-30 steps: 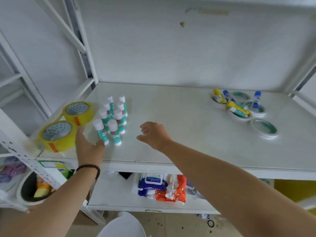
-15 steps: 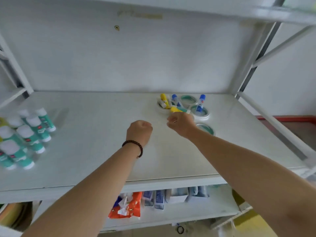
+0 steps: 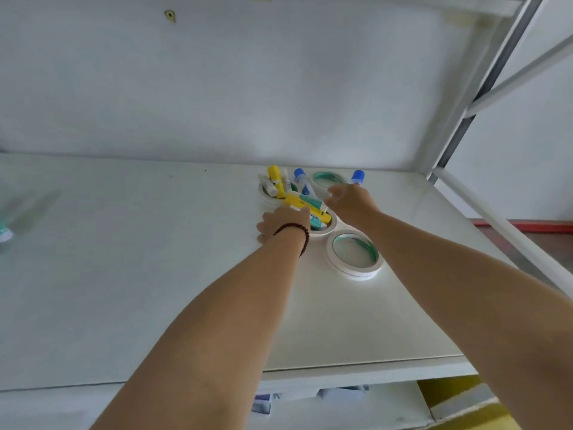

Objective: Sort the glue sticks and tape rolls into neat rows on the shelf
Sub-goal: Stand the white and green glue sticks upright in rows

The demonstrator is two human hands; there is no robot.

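Observation:
A cluster of white tape rolls with glue sticks sits at the shelf's [image 3: 124, 274] back right. My left hand [image 3: 283, 223], a dark bead bracelet at its wrist, lies against the left side of a tape roll [image 3: 321, 234], fingertips touching the yellow glue stick [image 3: 297, 201] lying across it. My right hand [image 3: 350, 201] hovers just right of that stick, fingers bent and apart, nothing seen in them. In front of both stands an empty tape roll [image 3: 353, 254]. Behind are a yellow stick [image 3: 274, 180], two blue-capped sticks [image 3: 299, 175] [image 3: 358, 176] and another roll [image 3: 327, 180].
A blurred green glue stick [image 3: 4, 234] shows at the far left edge. The rack's upright post and braces [image 3: 483, 88] rise at the right. The white back wall closes the shelf behind. Packets [image 3: 263, 405] lie on the lower shelf.
The view swung right from the yellow tape and green sticks to this cluster. Both hands travelled right and forward; the left, a fist half a second ago, now touches the roll.

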